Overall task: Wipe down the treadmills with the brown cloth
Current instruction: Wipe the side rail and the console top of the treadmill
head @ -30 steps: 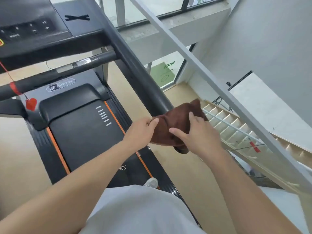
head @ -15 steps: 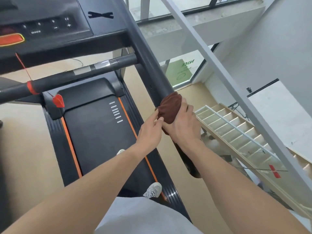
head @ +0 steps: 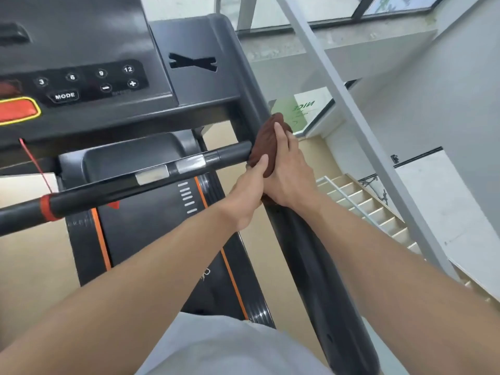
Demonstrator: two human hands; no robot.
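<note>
Head view: crossbar meets side rail beside brown cloth.

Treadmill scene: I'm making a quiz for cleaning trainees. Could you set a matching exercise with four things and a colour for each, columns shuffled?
Things:
1. cloth
2. belt edge stripe
3. crossbar
4. MODE button lettering

Colours:
A. white
B. black
C. brown
D. orange

Pairs: 1-C, 2-D, 3-B, 4-A. The cloth sits on the side rail, held by the right hand and the left hand.
</note>
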